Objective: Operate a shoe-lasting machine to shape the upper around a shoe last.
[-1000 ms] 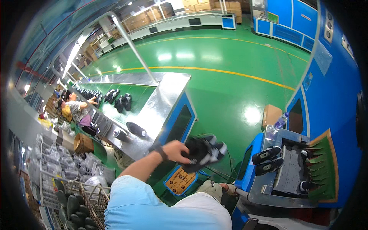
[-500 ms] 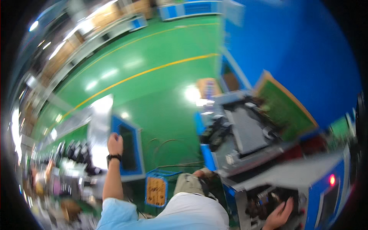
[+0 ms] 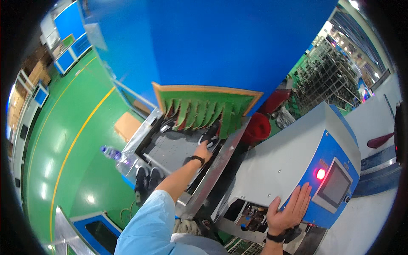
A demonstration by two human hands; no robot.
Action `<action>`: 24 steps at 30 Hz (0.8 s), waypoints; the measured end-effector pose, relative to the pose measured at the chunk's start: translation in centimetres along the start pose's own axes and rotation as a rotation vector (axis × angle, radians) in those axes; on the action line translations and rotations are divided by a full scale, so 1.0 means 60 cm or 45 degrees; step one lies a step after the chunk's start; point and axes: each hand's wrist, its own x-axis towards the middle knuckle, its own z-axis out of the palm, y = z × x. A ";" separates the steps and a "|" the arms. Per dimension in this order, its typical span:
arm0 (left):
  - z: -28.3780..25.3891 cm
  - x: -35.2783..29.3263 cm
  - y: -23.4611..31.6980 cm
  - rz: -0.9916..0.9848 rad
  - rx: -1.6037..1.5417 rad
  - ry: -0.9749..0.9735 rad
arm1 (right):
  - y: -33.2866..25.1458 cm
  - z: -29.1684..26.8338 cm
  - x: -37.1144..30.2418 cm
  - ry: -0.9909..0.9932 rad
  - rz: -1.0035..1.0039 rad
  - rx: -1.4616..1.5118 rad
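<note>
My left hand (image 3: pixel 203 152) reaches forward, its fingers closed on the near end of a black shoe (image 3: pixel 208 135) with a pale sole. The shoe's far end is at a green strip curtain (image 3: pixel 202 114) on a grey conveyor bed (image 3: pixel 170 148). To the right, my right hand (image 3: pixel 290 209) lies flat with fingers stretched out on the blue front panel of a grey machine (image 3: pixel 276 157), below a lit red button (image 3: pixel 320 174) and beside a screen (image 3: pixel 334 188). A pair of black shoes (image 3: pixel 148 182) stands left of my left forearm.
A tall blue cabinet (image 3: pixel 212 42) rises behind the curtain. A plastic bottle (image 3: pixel 111 153) lies by the conveyor's left edge, near a cardboard box (image 3: pixel 127 126). A red bin (image 3: pixel 257 127) stands between conveyor and machine. Racks (image 3: pixel 327 78) fill the far right.
My view has swung right, toward the conveyor and machine. My left hand has gone from the left-hand bench to the shoe; my right hand has moved from the machine's opening onto its panel.
</note>
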 end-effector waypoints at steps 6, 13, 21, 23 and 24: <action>0.045 0.226 -0.039 -0.184 0.296 -0.041 | -0.017 -0.007 0.016 -0.021 -0.059 0.002; 0.066 0.168 0.030 -0.283 0.168 0.117 | 0.008 -0.004 0.007 0.060 -0.100 -0.049; -0.163 -0.207 0.001 -0.494 -1.198 -0.176 | -0.003 0.003 0.009 0.055 -0.016 0.068; -0.177 -0.319 0.035 -0.389 -0.819 -0.041 | -0.003 -0.011 0.005 0.044 0.012 0.123; -0.171 -0.364 0.033 -0.349 -0.543 0.098 | -0.007 -0.031 0.006 0.008 0.038 0.211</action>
